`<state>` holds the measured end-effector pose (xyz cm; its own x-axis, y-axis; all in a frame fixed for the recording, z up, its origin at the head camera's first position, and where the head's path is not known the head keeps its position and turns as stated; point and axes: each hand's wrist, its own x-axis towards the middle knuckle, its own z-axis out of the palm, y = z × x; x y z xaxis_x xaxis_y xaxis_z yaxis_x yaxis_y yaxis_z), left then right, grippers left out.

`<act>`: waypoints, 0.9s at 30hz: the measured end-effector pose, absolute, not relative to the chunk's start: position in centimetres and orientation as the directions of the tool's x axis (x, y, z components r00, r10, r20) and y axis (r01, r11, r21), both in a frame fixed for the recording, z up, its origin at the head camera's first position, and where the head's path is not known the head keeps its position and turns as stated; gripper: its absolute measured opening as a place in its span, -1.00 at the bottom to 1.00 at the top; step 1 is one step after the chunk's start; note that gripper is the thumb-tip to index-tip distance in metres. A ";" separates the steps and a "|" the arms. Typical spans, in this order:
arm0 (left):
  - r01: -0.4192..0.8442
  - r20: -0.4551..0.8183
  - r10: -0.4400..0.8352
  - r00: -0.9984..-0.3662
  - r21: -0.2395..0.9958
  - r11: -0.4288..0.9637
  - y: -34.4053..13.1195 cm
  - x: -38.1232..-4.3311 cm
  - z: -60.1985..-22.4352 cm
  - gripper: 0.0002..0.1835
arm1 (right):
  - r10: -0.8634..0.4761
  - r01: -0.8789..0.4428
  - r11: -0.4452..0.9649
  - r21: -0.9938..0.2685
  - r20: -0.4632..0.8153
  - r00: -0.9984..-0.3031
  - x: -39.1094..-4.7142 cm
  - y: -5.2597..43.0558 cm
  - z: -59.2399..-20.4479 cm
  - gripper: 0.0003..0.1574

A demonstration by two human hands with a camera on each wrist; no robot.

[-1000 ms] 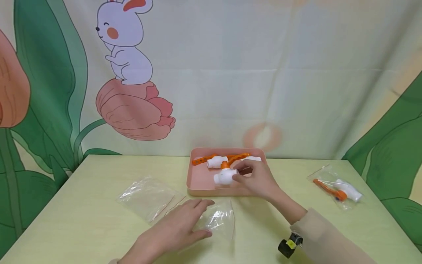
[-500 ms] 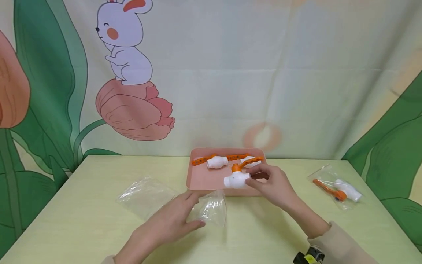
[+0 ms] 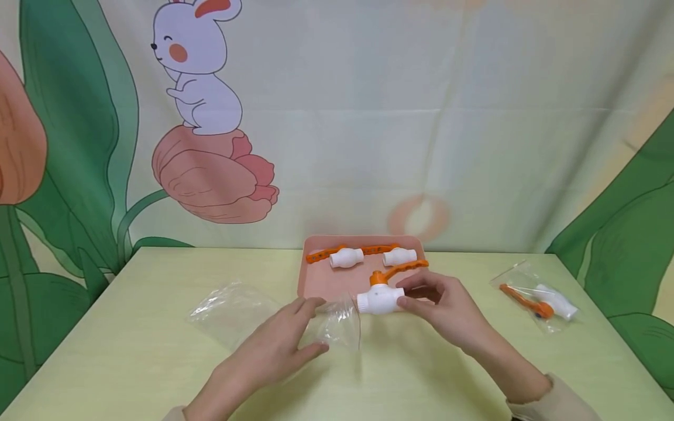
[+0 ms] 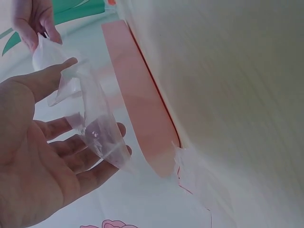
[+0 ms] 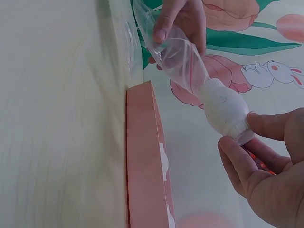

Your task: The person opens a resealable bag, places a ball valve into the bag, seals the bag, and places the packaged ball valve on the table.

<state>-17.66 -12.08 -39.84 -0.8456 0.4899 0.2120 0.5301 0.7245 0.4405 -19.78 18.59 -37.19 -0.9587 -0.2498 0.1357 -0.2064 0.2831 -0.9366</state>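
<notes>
My right hand [image 3: 447,307] pinches one end of a white ball valve [image 3: 380,299] with an orange lever handle [image 3: 405,269], held upright with its lever pointing right. A clear zip bag [image 3: 339,324] is held in my left hand [image 3: 281,336], thumb on one side and fingers on the other. In the left wrist view, the bag [image 4: 97,118] hangs between the spread thumb and fingers. The valve's free end meets the bag's mouth in the right wrist view, where the white body [image 5: 225,107] sits between my thumb and fingertips.
Behind the hands stands a pink tray [image 3: 321,286] with two more white valves [image 3: 346,258] with orange levers. Another clear bag [image 3: 231,310] lies flat at the left. On the right lies a bagged valve [image 3: 553,304]. A printed curtain hangs behind the table.
My right hand has lifted the valve out over the tray's front edge and moved it right and nearer. My left hand has raised the bag from the table toward the valve.
</notes>
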 end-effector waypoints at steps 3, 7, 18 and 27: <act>0.530 0.228 0.481 -0.846 0.452 0.718 -12.0 -17.7 -39.8 -0.34 | -0.265 -0.213 0.257 -0.943 0.144 -0.954 -19.6 18.5 -37.3 -0.71; 0.531 0.239 0.476 -0.846 0.454 0.716 -11.9 -17.6 -39.8 -0.34 | -0.270 -0.221 0.253 -0.942 0.151 -0.951 -19.4 18.2 -37.4 -0.71; 0.577 0.283 0.504 -0.816 0.451 0.681 -12.0 -17.8 -39.8 -0.45 | -0.334 -0.291 0.197 -0.936 0.215 -0.918 -19.2 17.9 -37.5 -0.70; 0.602 0.308 0.522 -0.795 0.501 0.622 -12.2 -18.1 -40.1 -0.52 | -0.328 -0.298 0.213 -0.931 0.219 -0.919 -18.9 17.7 -37.6 -0.70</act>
<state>-18.13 -12.16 -40.05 -0.7955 0.5221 0.3077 0.6019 0.6217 0.5012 -18.87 17.75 -37.65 -0.9188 -0.3285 0.2191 -0.2980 0.2129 -0.9305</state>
